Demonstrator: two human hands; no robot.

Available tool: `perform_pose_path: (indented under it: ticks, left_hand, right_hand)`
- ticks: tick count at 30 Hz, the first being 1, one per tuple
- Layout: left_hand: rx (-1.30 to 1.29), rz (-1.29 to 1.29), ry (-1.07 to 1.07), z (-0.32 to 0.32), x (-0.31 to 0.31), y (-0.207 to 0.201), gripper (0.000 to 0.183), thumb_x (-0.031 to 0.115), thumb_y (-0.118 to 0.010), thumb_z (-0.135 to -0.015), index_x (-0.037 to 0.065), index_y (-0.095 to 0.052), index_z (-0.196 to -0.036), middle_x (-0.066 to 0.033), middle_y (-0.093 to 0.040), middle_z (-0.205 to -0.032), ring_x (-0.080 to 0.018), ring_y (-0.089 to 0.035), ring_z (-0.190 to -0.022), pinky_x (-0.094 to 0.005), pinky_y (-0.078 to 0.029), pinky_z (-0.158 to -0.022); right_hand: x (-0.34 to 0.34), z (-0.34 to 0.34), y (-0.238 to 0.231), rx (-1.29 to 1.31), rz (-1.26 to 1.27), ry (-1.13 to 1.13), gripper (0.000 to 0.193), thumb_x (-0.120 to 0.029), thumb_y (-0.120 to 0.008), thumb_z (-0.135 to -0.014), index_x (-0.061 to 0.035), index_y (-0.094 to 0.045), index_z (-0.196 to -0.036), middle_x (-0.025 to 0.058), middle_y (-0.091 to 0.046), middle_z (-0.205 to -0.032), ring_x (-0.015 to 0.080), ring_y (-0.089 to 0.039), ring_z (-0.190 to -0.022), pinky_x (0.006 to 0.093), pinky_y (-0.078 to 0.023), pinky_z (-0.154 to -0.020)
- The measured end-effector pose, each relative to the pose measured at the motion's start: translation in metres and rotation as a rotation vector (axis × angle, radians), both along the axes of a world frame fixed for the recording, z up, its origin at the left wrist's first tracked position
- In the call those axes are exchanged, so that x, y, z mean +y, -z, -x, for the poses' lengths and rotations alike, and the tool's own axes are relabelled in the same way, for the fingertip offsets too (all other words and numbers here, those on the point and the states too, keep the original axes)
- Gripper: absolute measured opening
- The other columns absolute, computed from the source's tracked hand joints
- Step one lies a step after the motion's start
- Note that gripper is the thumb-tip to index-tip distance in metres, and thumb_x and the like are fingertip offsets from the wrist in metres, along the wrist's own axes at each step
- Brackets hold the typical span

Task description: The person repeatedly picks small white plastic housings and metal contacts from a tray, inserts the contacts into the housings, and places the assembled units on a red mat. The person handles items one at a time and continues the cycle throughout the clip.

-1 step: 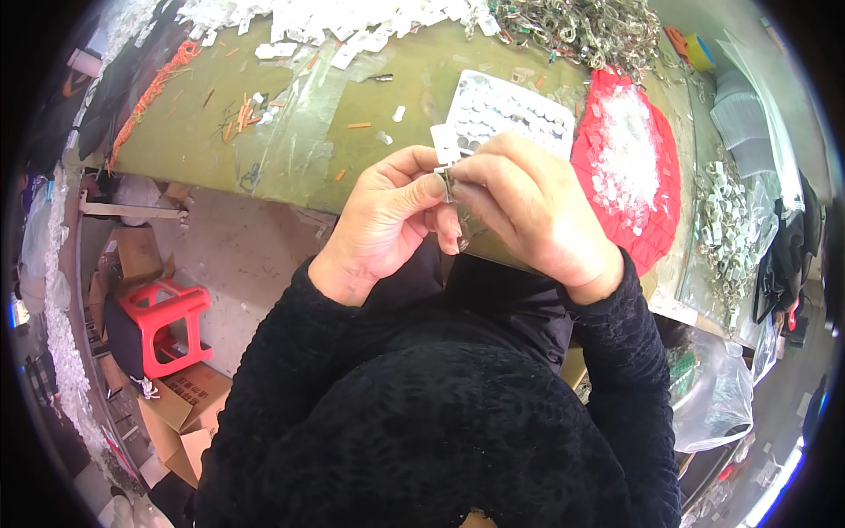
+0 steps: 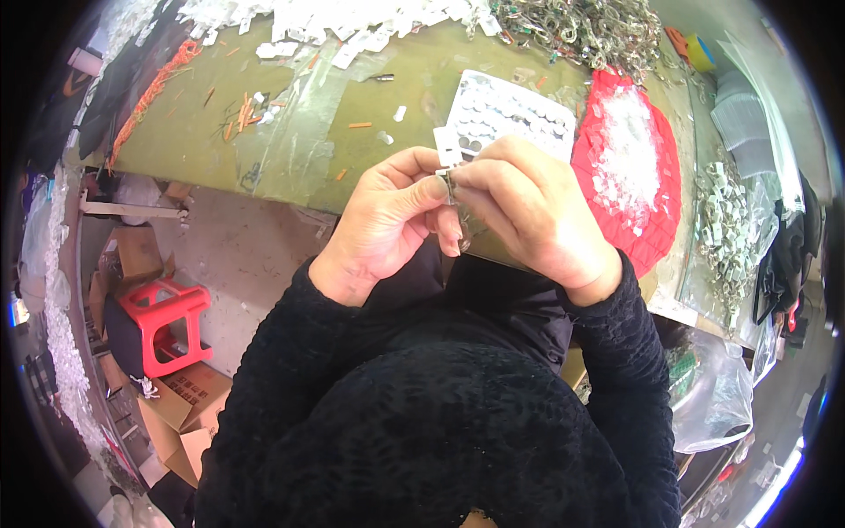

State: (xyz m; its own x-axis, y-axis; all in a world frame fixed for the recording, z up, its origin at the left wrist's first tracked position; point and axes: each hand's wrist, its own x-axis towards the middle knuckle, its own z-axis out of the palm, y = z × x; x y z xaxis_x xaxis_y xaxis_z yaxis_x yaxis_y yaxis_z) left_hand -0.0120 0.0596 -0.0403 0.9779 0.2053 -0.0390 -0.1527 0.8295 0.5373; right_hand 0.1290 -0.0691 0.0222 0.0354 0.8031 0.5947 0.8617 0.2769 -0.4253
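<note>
Over the table's near edge, both hands meet at a small white plastic piece [image 2: 446,143] with a metal keychain part hanging below it. My left hand [image 2: 380,220] pinches its lower end between thumb and fingers. A bit of the metal ring shows under the left fingertips. My right hand [image 2: 541,216] is closed at the same spot from the right, its fingertips pressed to the piece; what exactly they grip is hidden. Just beyond the hands lies a white tray [image 2: 466,84] with rows of round silver discs that look like button cells.
A red cloth [image 2: 656,211] bearing small clear pieces lies at right, beside a heap of keychain pieces [image 2: 726,220]. White plastic pieces [image 2: 352,40] and metal chains [image 2: 585,31] are piled at the back. Orange strips [image 2: 359,125] litter the table. A red stool [image 2: 163,326] stands lower left.
The white piece and the right fingers have shifted very slightly. Both hands keep their hold and place.
</note>
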Motion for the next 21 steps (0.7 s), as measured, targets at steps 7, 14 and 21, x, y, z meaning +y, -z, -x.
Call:
perform_pose_path:
  ticks: [7,14,21]
  left_hand:
    - [0.033,-0.02,0.026,0.001,0.002,-0.003,0.023,0.011,-0.067,-0.093,-0.003,-0.058,-0.108,-0.0114,-0.068,-0.088,-0.0228,-0.068,-0.063,-0.0388,-0.06,-0.058]
    - [0.034,0.009,0.047,0.004,0.002,-0.004,0.02,0.008,-0.066,-0.092,-0.004,-0.058,-0.106,-0.0166,-0.068,-0.089,-0.0247,-0.067,-0.061,-0.0399,-0.059,-0.058]
    - [0.068,-0.048,0.183,0.033,-0.018,-0.007,0.019,0.004,-0.066,-0.091,-0.007,-0.058,-0.104,-0.0196,-0.068,-0.089,-0.0249,-0.069,-0.061,-0.0352,-0.059,-0.054]
  right_hand:
    - [-0.006,-0.004,0.0,0.236,0.078,0.048,0.018,0.004,-0.075,-0.077,-0.0027,-0.065,-0.091,0.0057,-0.061,-0.08,0.0159,-0.058,-0.069,0.0269,-0.047,-0.062]
    - [-0.003,0.001,-0.01,0.583,0.383,0.036,0.016,0.0,-0.075,-0.081,-0.0024,-0.062,-0.09,0.0018,-0.062,-0.08,0.0095,-0.055,-0.071,0.025,-0.045,-0.062]
    - [-0.022,0.009,-0.019,1.012,0.803,-0.045,0.03,-0.008,-0.081,-0.082,-0.0056,-0.051,-0.082,-0.0005,-0.061,-0.078,0.0058,-0.055,-0.075,0.0222,-0.042,-0.064]
